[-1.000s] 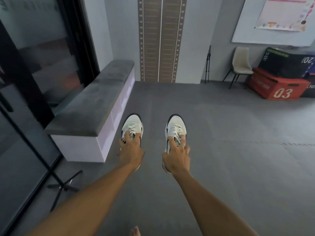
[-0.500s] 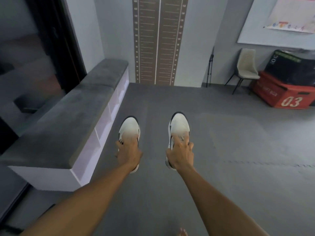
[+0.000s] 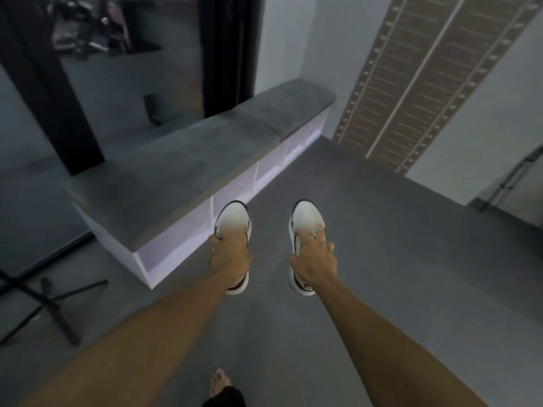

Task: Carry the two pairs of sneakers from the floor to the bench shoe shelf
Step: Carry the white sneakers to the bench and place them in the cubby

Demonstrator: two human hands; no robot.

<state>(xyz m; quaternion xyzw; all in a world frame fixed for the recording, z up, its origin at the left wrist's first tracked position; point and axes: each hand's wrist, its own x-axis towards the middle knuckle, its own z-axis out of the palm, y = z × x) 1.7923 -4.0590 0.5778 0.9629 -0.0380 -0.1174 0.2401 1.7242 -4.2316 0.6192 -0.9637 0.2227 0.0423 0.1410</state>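
Note:
I hold one white sneaker with dark trim in each hand, toes pointing away from me, both off the grey floor. My left hand (image 3: 230,255) grips the left sneaker (image 3: 233,217) at its opening, right beside the near end of the bench shoe shelf (image 3: 188,160). My right hand (image 3: 314,261) grips the right sneaker (image 3: 307,217) the same way, further out over the floor. The bench has a grey cushioned top and white open cubbies (image 3: 182,245) on its front. No second pair is in view.
A black tripod base (image 3: 50,301) stands on the floor left of the bench's near corner. Dark glass doors (image 3: 117,69) rise behind the bench. A brown height chart (image 3: 411,83) hangs on the far wall. My bare foot (image 3: 219,383) shows at the bottom edge.
I have come closer to the bench and turned left toward it. The bench now fills the left-centre and the left sneaker is next to its cubbies. Both hands keep their grip.

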